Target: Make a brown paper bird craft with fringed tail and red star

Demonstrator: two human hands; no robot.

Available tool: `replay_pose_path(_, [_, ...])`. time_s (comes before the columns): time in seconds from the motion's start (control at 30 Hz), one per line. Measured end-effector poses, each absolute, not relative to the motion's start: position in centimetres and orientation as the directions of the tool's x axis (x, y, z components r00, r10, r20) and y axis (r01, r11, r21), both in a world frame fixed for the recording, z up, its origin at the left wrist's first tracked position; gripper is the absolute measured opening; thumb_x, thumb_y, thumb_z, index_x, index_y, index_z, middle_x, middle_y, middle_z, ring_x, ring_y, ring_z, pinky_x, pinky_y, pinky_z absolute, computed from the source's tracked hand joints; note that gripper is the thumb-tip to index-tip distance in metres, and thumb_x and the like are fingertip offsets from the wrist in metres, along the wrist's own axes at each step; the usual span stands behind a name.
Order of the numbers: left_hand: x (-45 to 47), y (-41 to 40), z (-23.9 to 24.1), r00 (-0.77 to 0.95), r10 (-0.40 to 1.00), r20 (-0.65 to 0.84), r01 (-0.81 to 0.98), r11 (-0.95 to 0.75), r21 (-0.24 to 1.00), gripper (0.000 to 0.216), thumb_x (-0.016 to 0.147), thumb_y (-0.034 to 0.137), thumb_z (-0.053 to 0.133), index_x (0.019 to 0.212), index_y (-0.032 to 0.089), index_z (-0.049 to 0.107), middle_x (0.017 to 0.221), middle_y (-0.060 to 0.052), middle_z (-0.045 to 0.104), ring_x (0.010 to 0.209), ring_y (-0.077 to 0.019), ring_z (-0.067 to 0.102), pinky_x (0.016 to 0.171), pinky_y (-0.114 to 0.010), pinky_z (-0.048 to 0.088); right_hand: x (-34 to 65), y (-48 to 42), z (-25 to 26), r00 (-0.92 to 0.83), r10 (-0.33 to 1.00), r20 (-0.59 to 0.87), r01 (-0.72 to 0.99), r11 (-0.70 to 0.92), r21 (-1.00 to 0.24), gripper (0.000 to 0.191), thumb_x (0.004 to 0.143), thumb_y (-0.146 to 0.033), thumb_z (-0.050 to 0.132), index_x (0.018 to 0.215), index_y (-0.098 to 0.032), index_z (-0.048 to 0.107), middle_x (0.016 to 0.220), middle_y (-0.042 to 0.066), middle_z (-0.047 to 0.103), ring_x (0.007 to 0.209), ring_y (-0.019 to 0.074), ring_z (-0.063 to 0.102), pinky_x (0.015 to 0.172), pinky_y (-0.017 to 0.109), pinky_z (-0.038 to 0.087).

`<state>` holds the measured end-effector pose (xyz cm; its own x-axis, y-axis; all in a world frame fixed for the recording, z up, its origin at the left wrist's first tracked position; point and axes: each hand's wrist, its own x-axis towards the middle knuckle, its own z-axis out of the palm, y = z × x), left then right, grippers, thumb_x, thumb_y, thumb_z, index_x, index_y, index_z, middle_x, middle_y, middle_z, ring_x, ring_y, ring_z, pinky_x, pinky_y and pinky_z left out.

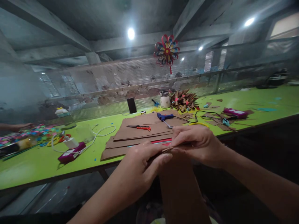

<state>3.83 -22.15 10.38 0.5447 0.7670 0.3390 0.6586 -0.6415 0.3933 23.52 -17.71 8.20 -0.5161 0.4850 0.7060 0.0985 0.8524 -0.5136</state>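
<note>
Both my hands pinch the upper edge of a long brown cardboard piece that hangs down in front of me, off the table's front edge. My left hand closes on its left corner, thumb on the near side. With bent fingers, my right hand grips the same edge farther right. Beyond them, brown cardboard sheets lie stacked on the table, with red-handled scissors on top. A blue glue gun rests on the sheets too, its nozzle partly hidden near my right hand.
On the green table a purple power strip with a white cable sits left, another purple power strip right. A white jar stands beside a pile of cardboard pieces. Another person's hand is at colourful scraps.
</note>
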Motion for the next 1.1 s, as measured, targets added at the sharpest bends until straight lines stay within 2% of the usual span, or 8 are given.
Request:
replay_pose_path(0.1, [4.0, -22.0, 10.5, 0.551, 0.784, 0.285, 0.696, -0.62, 0.362, 0.032, 0.091, 0.029, 0.036, 0.081, 0.017, 0.064, 0.065, 0.001, 0.059, 0.059, -0.0099, 0.048, 0.055, -0.019, 0.034, 23.6, -17.3, 7.9, -0.527, 0.461, 0.714, 0.087, 0.865, -0.494, 0.012, 0.08, -0.02, 0.061, 0.077, -0.014, 0.07, 0.062, 0.002, 0.057, 0.058, 0.0102, 0.051, 0.053, 0.022, 0.037])
replay_pose_path(0.23, [4.0, -21.9, 9.9, 0.531, 0.779, 0.333, 0.745, -0.617, 0.255, 0.035, 0.091, 0.029, 0.035, 0.068, 0.014, 0.057, 0.054, 0.004, 0.047, 0.05, -0.0074, 0.036, 0.048, -0.019, 0.026, 23.7, -16.7, 7.6, -0.541, 0.449, 0.711, 0.048, 0.86, -0.507, 0.012, 0.079, -0.022, 0.062, 0.08, -0.014, 0.071, 0.067, 0.004, 0.061, 0.061, 0.0118, 0.054, 0.055, 0.023, 0.041])
replay_pose_path(0.37, [3.9, -21.8, 9.4, 0.549, 0.752, 0.365, 0.741, -0.64, 0.203, 0.032, 0.091, 0.028, 0.036, 0.07, 0.015, 0.057, 0.056, 0.003, 0.05, 0.05, -0.0075, 0.039, 0.049, -0.02, 0.026, 23.9, -16.4, 7.7, -0.568, 0.478, 0.67, 0.037, 0.828, -0.56, 0.013, 0.078, -0.024, 0.064, 0.081, -0.014, 0.072, 0.067, 0.004, 0.061, 0.06, 0.0111, 0.053, 0.055, 0.023, 0.041])
replay_pose_path(0.5, [3.8, -21.6, 9.4, 0.544, 0.737, 0.4, 0.756, -0.638, 0.146, 0.031, 0.089, 0.027, 0.039, 0.066, 0.015, 0.057, 0.052, 0.003, 0.049, 0.047, -0.0078, 0.04, 0.046, -0.02, 0.025, 23.9, -16.5, 7.7, -0.563, 0.604, 0.564, 0.059, 0.71, -0.702, 0.018, 0.073, -0.029, 0.068, 0.082, -0.014, 0.071, 0.073, 0.005, 0.063, 0.067, 0.0123, 0.055, 0.057, 0.022, 0.042])
replay_pose_path(0.57, [3.7, -21.6, 9.5, 0.542, 0.729, 0.419, 0.758, -0.639, 0.132, 0.029, 0.088, 0.024, 0.04, 0.066, 0.015, 0.057, 0.052, 0.003, 0.051, 0.046, -0.0078, 0.042, 0.046, -0.02, 0.026, 23.7, -16.6, 7.6, -0.516, 0.659, 0.547, 0.063, 0.666, -0.743, 0.018, 0.073, -0.03, 0.069, 0.078, -0.013, 0.071, 0.071, 0.004, 0.063, 0.064, 0.0113, 0.054, 0.054, 0.021, 0.041])
replay_pose_path(0.73, [3.4, -21.7, 9.6, 0.571, 0.697, 0.434, 0.717, -0.681, 0.151, 0.019, 0.087, 0.022, 0.043, 0.079, 0.017, 0.059, 0.065, 0.001, 0.061, 0.055, -0.0089, 0.051, 0.052, -0.019, 0.033, 23.5, -17.0, 7.3, -0.444, 0.668, 0.597, 0.013, 0.671, -0.741, 0.015, 0.073, -0.027, 0.068, 0.069, -0.013, 0.071, 0.064, 0.004, 0.062, 0.057, 0.01, 0.051, 0.049, 0.021, 0.038])
replay_pose_path(0.97, [3.2, -21.3, 9.5, 0.575, 0.677, 0.46, 0.744, -0.667, 0.051, 0.02, 0.083, 0.015, 0.042, 0.069, 0.016, 0.056, 0.053, 0.004, 0.052, 0.045, -0.007, 0.041, 0.046, -0.019, 0.025, 23.7, -16.3, 7.4, -0.484, 0.671, 0.562, -0.006, 0.64, -0.769, 0.014, 0.073, -0.027, 0.068, 0.071, -0.013, 0.072, 0.066, 0.005, 0.066, 0.06, 0.012, 0.055, 0.051, 0.022, 0.04])
replay_pose_path(1.1, [2.6, -20.4, 9.6, 0.55, 0.733, 0.401, 0.779, -0.623, 0.07, 0.022, 0.085, 0.023, 0.043, 0.07, 0.016, 0.058, 0.051, 0.004, 0.048, 0.046, -0.0073, 0.039, 0.045, -0.019, 0.022, 24.0, -15.6, 7.4, -0.508, 0.687, 0.52, 0.022, 0.614, -0.789, 0.017, 0.072, -0.03, 0.067, 0.072, -0.014, 0.073, 0.069, 0.005, 0.067, 0.062, 0.0128, 0.056, 0.053, 0.023, 0.042])
